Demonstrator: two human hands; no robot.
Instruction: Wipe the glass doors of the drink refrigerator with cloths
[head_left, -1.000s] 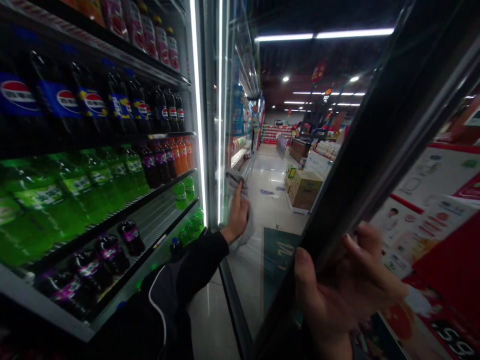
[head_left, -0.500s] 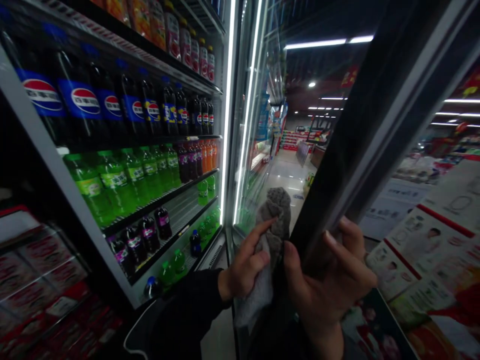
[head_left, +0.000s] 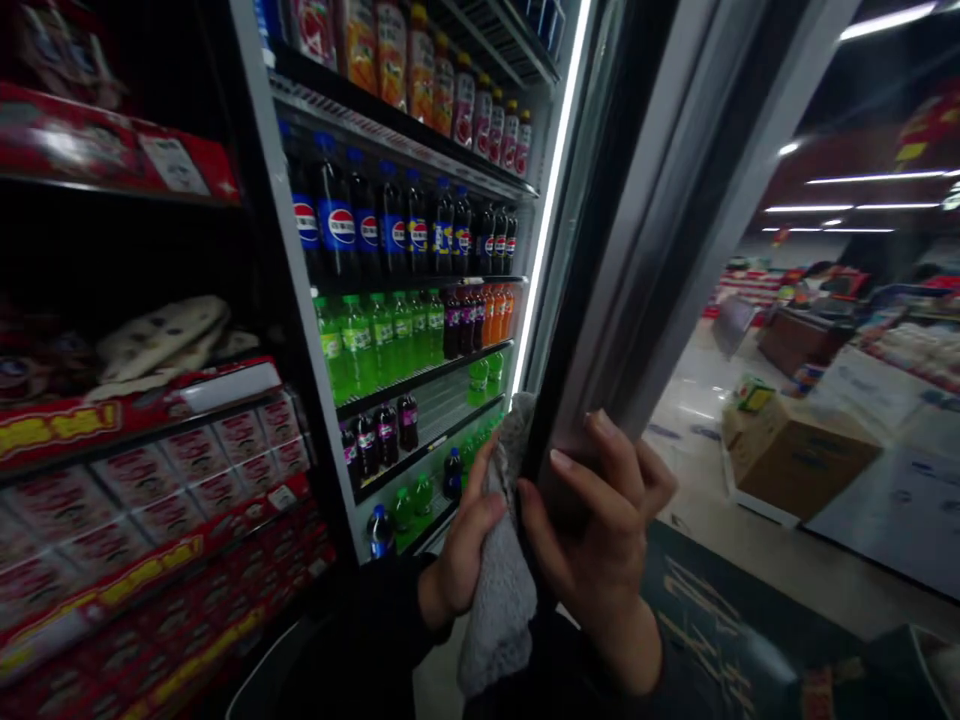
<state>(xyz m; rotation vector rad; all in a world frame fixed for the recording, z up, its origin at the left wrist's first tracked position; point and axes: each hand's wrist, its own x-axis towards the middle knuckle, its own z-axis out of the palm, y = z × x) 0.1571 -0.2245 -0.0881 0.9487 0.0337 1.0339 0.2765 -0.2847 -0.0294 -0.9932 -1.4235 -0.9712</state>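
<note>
My left hand is closed on a grey cloth, its lower end hanging down below the fingers. The top of the cloth lies close against the inner side of a refrigerator door. My right hand grips the edge of that door's frame, thumb on the near side and fingers curled on the outer face. The door stands open, seen nearly edge-on. Beyond my left hand is the lit drinks fridge, with cola bottles, green soda bottles and dark purple bottles on its shelves.
At the left are shelves of red and white boxed goods with a pale cloth-like item on top. To the right, a cardboard box stands on the shop floor, and a dark green mat lies nearer.
The door has swung toward the fridge, and its glass is now seen nearly edge-on. My view has shifted left, bringing the boxed goods in. Both hands keep their hold.
</note>
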